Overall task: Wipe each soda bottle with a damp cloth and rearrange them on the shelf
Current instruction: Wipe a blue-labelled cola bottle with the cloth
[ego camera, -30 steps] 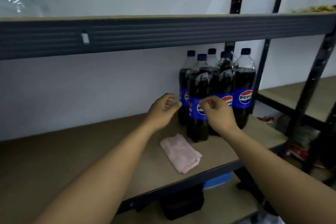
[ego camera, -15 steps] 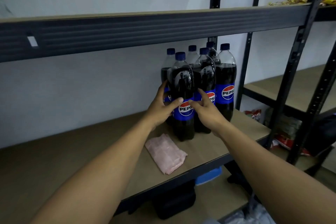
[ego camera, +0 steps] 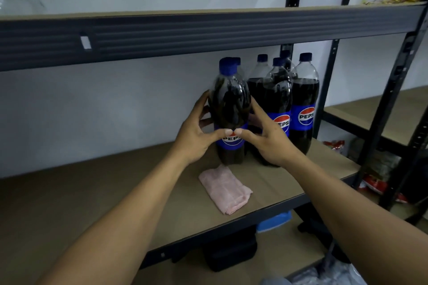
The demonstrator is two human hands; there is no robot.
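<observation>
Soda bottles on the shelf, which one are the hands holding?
The front-left bottle, nearest the pink cloth: left hand and right hand grip its sides, thumbs meeting on its label. No hand grips the other bottles.

Head view, down toward near shelf

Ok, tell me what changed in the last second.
The left hand and right hand took hold of the front Pepsi bottle and drew it left, away from the group. The pink cloth stays folded on the shelf; the other bottles have not moved.
</observation>
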